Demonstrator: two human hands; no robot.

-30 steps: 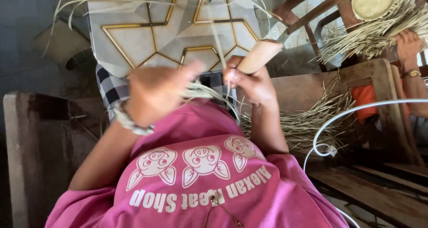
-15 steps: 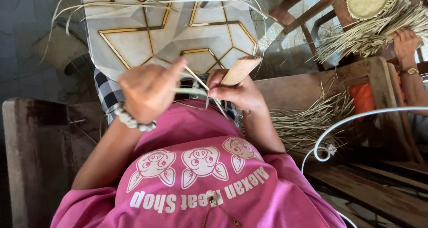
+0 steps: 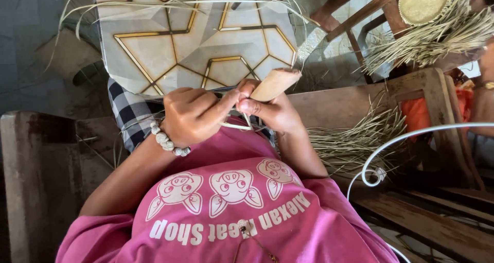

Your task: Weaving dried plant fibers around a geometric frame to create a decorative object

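Fingers point(image 3: 218, 106) of the left hand point(image 3: 193, 114) are curled shut, with thumb and forefinger pinching a pale fibre strand point(image 3: 234, 125) just where it meets the other hand. The right hand point(image 3: 272, 111) is likewise clenched: it grips a tan wooden handle point(image 3: 272, 84) that juts up and to the right from the fist, and its fingertips bear on the same strand. Whatever blade or tip the handle may carry is hidden inside the grip; it cannot be told. Both hands touch each other over the lap, above a pink printed shirt point(image 3: 226, 211) and a black-and-white checked cloth point(image 3: 128, 116). A white bead bracelet point(image 3: 167, 139) sits on the left wrist.

A patterned board point(image 3: 170, 41) with gold lines lies beyond the hands, long loose strands arching over its far edge. A heap of dried fibre point(image 3: 355, 139) rests on the wooden bench point(image 3: 339, 106) just right of the right forearm, near its back edge. A finished round woven disc point(image 3: 424, 3) sits at the far right, with more fibre fanning from it.

Judgement on progress: one strand is in hand and being worked; no woven piece shows at the hands themselves. The large unworked heap suggests most material remains to be processed.
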